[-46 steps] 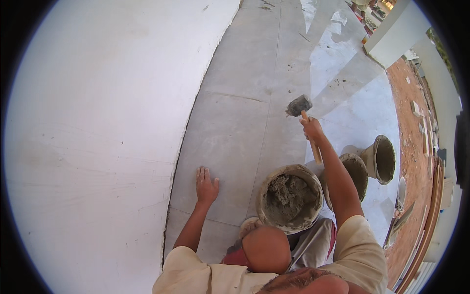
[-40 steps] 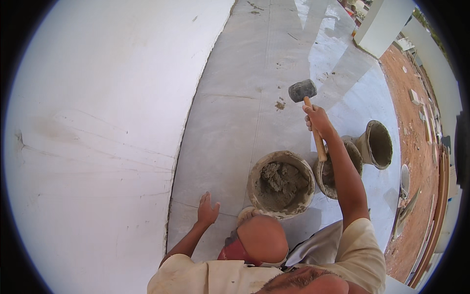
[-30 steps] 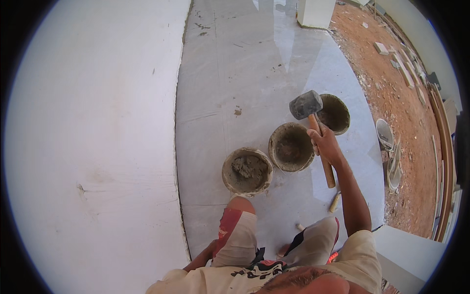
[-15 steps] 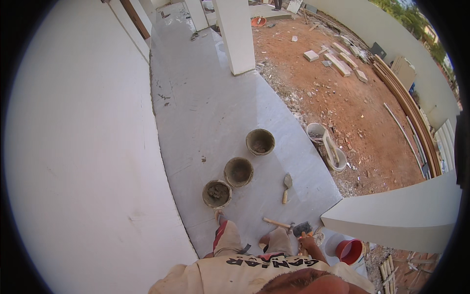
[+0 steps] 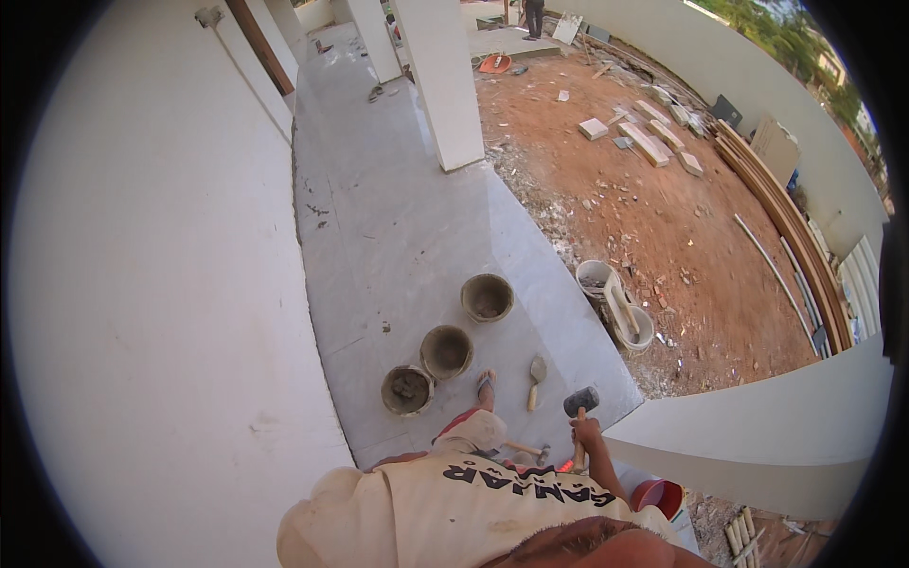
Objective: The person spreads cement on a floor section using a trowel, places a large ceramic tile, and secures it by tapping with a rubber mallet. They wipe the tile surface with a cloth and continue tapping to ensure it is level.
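Grey floor tiles (image 5: 417, 256) are bordered on the left by a white wall (image 5: 170, 284) and on the right by reddish earth (image 5: 606, 208), where brown timber lengths (image 5: 789, 241) are laid. At the lower right, a rubber mallet (image 5: 580, 401) is gripped by the right hand (image 5: 587, 433), whose fingers are closed around the wooden handle. Its black head is pointed away from the body and is seen against the tiles, near the edge of the paving. The left hand is hidden from view, so its state cannot be told. Left of the mallet, a trowel (image 5: 537, 370) is laid on the tiles, blade turned away from the body. Nearer the body, a hammer (image 5: 524, 447) is placed with its head toward the right hand. Three mortar-stained containers are set out diagonally: grey mortar (image 5: 409, 385) is held in the nearest bucket (image 5: 390, 405), while the middle bucket (image 5: 447, 352) and the farthest bucket (image 5: 473, 293) are coated with residue. Between these and the trowel, a sandalled foot (image 5: 487, 383) is planted. Beside the right arm, a red bucket (image 5: 653, 492) is partly covered.
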